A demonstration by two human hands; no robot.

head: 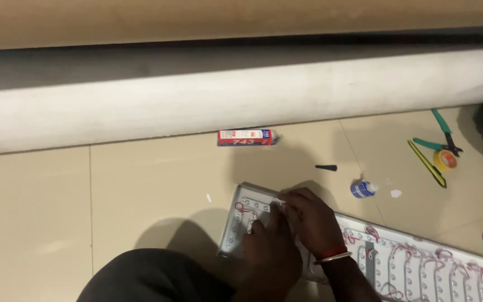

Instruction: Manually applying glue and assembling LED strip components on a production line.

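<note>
Beige floor tiles run up to a long pale roll (236, 98) lying across the far side. Both hands work at the near end of a shallow white tray (231, 223) studded with small lamp modules (420, 268) linked by thin red wire (242, 207). Right hand (311, 221) has its fingers curled and pinched close on something small at the tray's top edge; what it grips I cannot tell. Left hand (266, 246) lies just beside it, fingers bent down onto the modules, grip hidden. Beyond the fingertips sit a boxed tube (246, 137), a black nozzle (326, 167) and a small blue bottle (363, 189); well off to the right are green pliers (440, 137) and yellow tape (446, 160). Tray looks light and thin, likely flexing if lifted by one end; the wires seem delicate, so the rim is the safer hold
</note>
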